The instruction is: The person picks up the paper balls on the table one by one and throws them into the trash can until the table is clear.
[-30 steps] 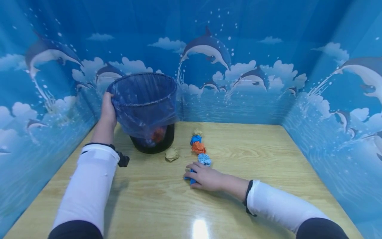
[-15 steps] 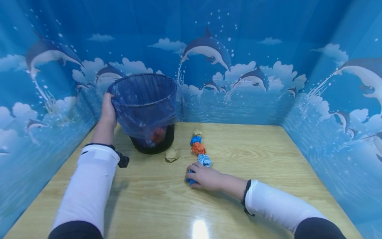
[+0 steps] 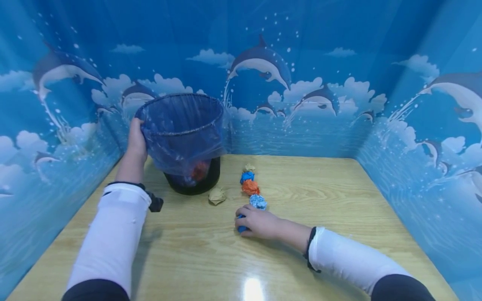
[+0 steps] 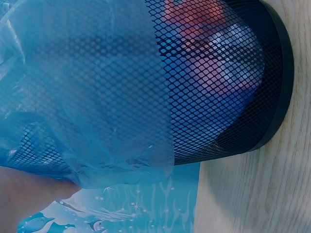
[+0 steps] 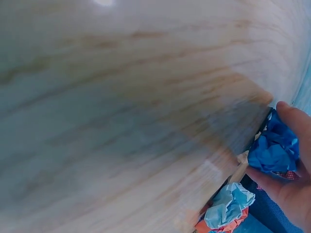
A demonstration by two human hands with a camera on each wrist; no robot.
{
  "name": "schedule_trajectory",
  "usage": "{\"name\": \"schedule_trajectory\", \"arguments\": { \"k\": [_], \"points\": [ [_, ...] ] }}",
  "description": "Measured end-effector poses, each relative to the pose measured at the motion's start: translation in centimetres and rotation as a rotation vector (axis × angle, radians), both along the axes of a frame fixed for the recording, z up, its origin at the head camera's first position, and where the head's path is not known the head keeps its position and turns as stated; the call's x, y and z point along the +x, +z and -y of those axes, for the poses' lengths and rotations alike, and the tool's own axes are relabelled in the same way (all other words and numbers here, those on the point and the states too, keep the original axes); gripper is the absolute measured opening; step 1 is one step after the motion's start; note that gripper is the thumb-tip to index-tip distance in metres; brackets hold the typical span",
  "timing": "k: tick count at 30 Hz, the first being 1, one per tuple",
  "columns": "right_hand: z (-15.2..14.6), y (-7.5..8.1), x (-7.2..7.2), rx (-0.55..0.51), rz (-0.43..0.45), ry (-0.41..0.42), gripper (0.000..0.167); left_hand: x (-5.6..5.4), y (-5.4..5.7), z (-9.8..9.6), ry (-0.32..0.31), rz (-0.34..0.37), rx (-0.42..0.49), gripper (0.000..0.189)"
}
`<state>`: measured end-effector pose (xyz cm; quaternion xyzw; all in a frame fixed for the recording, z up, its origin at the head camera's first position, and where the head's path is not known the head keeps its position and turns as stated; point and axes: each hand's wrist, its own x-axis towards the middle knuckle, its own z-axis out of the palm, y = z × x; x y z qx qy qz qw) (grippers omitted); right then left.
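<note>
Blue crumpled paper [image 5: 274, 145] sits gripped in our right hand [image 3: 260, 223], our left hand [image 3: 136, 142] holds the mesh bin [image 3: 212, 179], and we judge ourselves partway: a reddish ball [image 3: 199, 170] shows inside, while a row of four balls [image 3: 250, 187] and a tan ball [image 3: 216, 195] remain on the table [image 3: 312, 196].

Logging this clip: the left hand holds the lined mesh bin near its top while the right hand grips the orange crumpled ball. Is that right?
Not quite: the right hand grips a blue crumpled ball, as the right wrist view shows; the orange crumpled ball lies on the table. The left hand does hold the lined mesh bin near its top.
</note>
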<state>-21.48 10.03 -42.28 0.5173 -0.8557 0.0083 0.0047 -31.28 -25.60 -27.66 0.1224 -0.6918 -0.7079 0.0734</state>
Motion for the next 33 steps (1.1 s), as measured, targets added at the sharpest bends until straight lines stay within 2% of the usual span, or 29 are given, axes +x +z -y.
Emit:
{"name": "schedule_trajectory", "arguments": {
  "k": [4,6,8,11,15,18,23,33],
  "points": [
    [-0.1,0.0,-0.1,-0.023,0.006,0.004,0.017,0.0,0.0,0.0,0.005,0.002,-0.002,0.042],
    [-0.1,0.0,-0.2,-0.039,0.018,-0.001,0.016,0.0,0.1,0.0,0.005,0.003,-0.002,0.042],
    [-0.1,0.2,-0.3,-0.055,0.035,-0.014,0.015,0.0,0.2,-0.1,-0.002,0.003,-0.008,0.058],
    [-0.1,0.5,-0.4,-0.07,0.056,-0.043,0.015,0.0,0.3,-0.1,-0.005,0.0,-0.012,0.06],
    [-0.2,0.8,-0.6,-0.089,0.088,-0.081,0.017,0.1,0.2,-0.2,0.003,0.005,-0.013,0.054],
    [-0.2,1.1,-0.8,-0.116,0.098,-0.093,0.018,0.2,0.2,-0.3,0.004,0.02,-0.007,0.062],
    [-0.2,1.8,-1.2,-0.177,0.048,-0.099,0.017,0.2,0.2,-0.2,0.001,0.043,0.003,0.068],
    [-0.1,3.5,-3.0,-0.318,-0.029,-0.155,0.017,0.1,0.0,-0.1,0.006,0.012,-0.003,0.07]
  ]
}}
